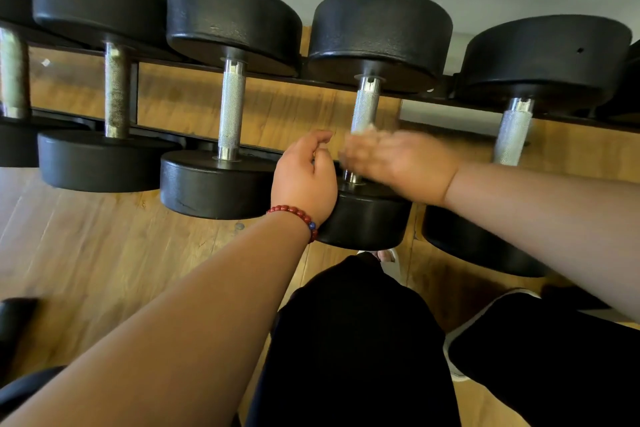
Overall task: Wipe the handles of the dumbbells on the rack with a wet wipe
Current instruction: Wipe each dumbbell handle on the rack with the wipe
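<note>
Five dumbbells with visible handles lie side by side on the rack [194, 63], and a sixth is cut off at the right edge. Each long axis runs top to bottom of the frame.

At centre, the left hand [304, 177] is loosely curled and holds nothing visible, beside the fourth dumbbell [379, 35].

The right hand [398, 159], blurred, is clenched across that dumbbell's handle [365, 104], grasping a white wet wipe [364, 130].

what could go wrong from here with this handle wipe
The right hand is motion-blurred and only a scrap of wet wipe shows, so it may slip out or skip the upper handle. The left hand sits beside the near dumbbell head; if that rolls, it could get pinched.
</note>
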`<state>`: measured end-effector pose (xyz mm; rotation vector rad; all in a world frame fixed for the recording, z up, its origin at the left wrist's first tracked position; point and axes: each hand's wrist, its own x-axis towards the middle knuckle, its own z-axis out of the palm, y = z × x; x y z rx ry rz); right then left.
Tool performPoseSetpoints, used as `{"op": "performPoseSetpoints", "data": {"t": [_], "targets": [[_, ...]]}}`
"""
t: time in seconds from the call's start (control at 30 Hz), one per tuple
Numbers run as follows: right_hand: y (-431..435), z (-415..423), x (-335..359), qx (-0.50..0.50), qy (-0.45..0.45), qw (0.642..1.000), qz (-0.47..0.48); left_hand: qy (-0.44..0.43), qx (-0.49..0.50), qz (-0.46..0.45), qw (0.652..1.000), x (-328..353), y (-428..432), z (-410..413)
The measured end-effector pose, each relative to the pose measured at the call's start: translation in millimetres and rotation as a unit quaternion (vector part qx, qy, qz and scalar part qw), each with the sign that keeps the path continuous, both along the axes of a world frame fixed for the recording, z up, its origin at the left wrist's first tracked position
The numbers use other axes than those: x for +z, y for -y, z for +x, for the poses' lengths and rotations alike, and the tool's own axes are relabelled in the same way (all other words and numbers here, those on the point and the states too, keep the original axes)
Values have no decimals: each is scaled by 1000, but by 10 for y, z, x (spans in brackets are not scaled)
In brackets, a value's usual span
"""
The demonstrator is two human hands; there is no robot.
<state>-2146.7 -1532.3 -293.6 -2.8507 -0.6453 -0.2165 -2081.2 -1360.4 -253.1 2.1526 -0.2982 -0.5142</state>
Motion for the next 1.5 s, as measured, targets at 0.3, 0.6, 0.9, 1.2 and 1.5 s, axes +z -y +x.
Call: {"op": "performPoseSetpoints", "data": {"t": [0.3,0.6,0.9,1.2,1.5], "targets": [[127,103,70,-48,11,999,24,-4,-5,9,1000,-27,2,6],[176,111,68,-53,-10,998,42,-5,-16,28,999,-7,9,6],[45,19,84,8,-14,999,33,21,34,56,998,0,37,-58],[154,206,63,-118,34,992,8,49,21,90,995,-99,-109,-286],[161,199,98,-145,23,989,-12,49,41,73,995,-151,-114,-301]]}}
